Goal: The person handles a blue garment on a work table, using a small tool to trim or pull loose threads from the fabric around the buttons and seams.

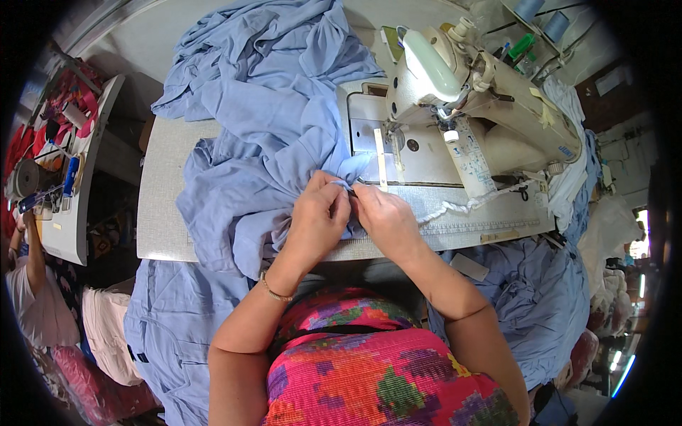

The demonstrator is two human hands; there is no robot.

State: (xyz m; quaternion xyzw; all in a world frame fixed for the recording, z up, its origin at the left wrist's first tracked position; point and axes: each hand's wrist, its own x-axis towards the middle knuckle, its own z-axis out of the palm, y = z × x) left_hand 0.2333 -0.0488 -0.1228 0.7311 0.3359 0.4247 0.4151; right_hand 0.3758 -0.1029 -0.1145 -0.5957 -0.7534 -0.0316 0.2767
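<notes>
Light blue fabric (259,131) is heaped over the left half of the sewing table and runs down to its front edge. At its right side my left hand (318,214) pinches a fold, fingers closed. My right hand (387,219) meets it there, its fingertips also closed on the fabric's edge. Something small and dark shows between the fingertips; I cannot make out what it is. Just beyond my hands stands a white sewing machine (490,106), its needle area and metal plate (426,160) to the right of the fabric.
Blue garments hang below the table edge at left (181,312) and right (526,305). A twisted white cord (462,206) lies along the table's front right. Thread spools (529,8) stand at the back right. At far left, another person's arm (34,248) reaches to a second table (71,227).
</notes>
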